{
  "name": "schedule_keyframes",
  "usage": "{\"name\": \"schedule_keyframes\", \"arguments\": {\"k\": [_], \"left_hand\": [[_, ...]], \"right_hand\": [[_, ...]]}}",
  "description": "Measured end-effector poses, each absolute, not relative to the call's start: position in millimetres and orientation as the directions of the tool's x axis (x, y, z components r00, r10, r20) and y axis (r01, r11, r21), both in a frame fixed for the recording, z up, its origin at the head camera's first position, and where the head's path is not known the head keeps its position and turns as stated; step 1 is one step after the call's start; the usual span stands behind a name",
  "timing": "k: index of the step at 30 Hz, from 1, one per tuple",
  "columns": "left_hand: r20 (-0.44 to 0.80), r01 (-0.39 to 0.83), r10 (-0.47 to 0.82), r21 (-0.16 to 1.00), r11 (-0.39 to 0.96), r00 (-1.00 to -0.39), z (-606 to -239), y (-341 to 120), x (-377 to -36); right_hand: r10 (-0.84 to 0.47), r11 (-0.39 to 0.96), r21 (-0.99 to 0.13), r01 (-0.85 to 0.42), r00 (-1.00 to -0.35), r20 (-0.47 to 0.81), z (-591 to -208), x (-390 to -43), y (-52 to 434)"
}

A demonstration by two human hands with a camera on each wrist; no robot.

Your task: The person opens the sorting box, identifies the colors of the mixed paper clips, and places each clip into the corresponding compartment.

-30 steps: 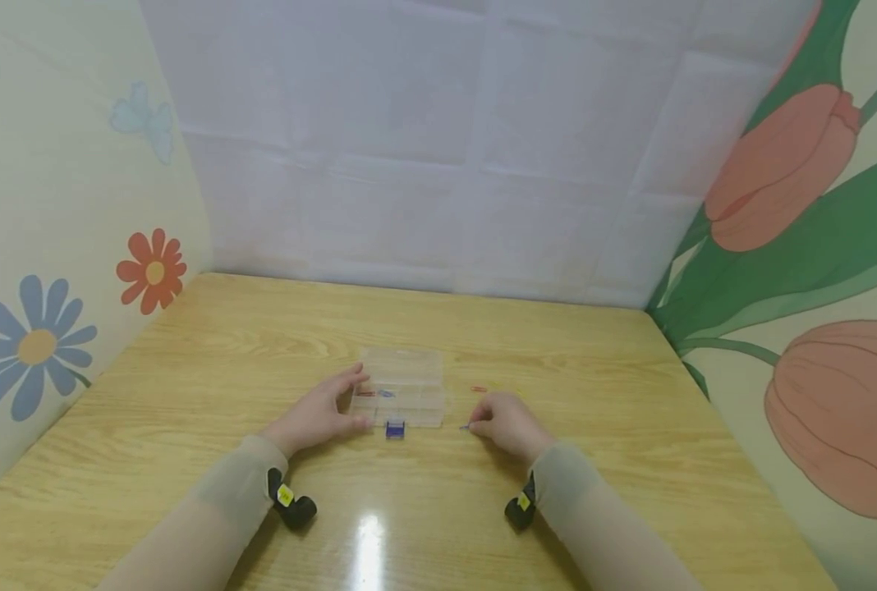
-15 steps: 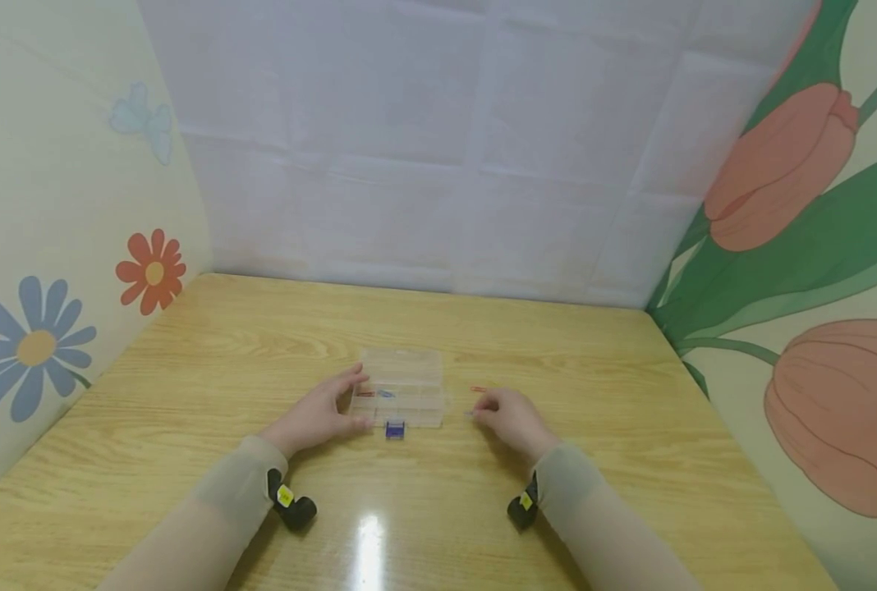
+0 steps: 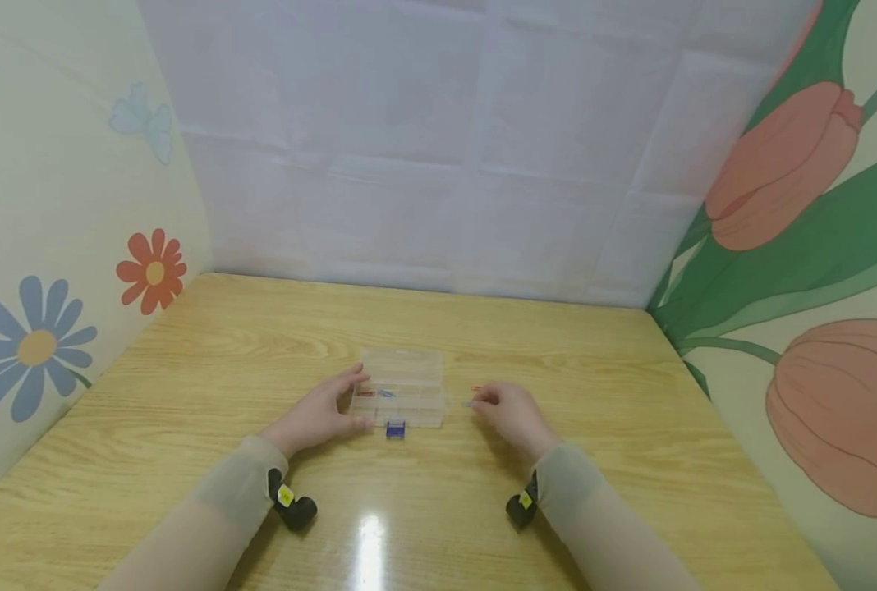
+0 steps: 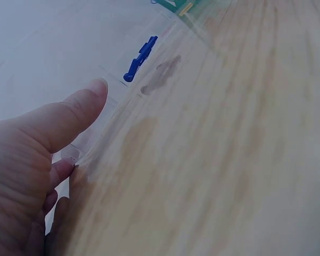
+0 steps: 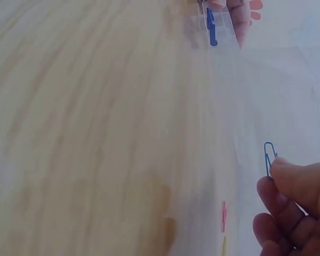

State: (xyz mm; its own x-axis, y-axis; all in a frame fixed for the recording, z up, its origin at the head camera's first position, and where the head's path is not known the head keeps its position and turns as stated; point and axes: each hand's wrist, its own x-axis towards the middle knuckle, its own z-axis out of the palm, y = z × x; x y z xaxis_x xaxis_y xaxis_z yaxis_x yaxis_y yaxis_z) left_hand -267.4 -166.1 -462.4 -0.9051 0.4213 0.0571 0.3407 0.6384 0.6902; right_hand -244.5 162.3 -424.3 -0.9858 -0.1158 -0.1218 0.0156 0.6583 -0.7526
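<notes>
A clear plastic compartment box (image 3: 403,371) lies shut on the wooden table (image 3: 209,353), its blue latch (image 3: 395,428) facing me. My left hand (image 3: 355,400) grips the box's left end, thumb on the front corner and fingers round the far side. In the left wrist view the thumb (image 4: 69,114) presses the clear lid, with the blue latch (image 4: 140,58) beyond it. My right hand (image 3: 475,401) hovers just right of the box and pinches a blue paper clip (image 5: 269,157) between thumb and fingertip. Red and blue bits show inside the box (image 3: 375,394).
A red paper clip (image 3: 477,388) lies on the table beside my right hand. In the right wrist view, this red clip (image 5: 223,216) and a yellow one (image 5: 223,245) lie below the pinched clip. Patterned walls enclose the table on three sides.
My right hand has moved away from me and slightly left, carrying the blue paper clip up beside the box's right end. The left hand and box have stayed still.
</notes>
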Motion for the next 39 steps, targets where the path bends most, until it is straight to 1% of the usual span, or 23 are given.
{"name": "schedule_keyframes", "arguments": {"k": [25, 39], "left_hand": [[0.052, 0.337, 0.421, 0.691, 0.640, -0.905, -464, -167, -268], [0.053, 0.337, 0.419, 0.689, 0.642, -0.906, -464, -166, -268]], "right_hand": [[-0.104, 0.675, -0.738, 0.003, -0.990, -0.099, -410, -249, 144], [-0.137, 0.681, -0.731, -0.032, -0.987, -0.084, -408, -254, 130]]}}
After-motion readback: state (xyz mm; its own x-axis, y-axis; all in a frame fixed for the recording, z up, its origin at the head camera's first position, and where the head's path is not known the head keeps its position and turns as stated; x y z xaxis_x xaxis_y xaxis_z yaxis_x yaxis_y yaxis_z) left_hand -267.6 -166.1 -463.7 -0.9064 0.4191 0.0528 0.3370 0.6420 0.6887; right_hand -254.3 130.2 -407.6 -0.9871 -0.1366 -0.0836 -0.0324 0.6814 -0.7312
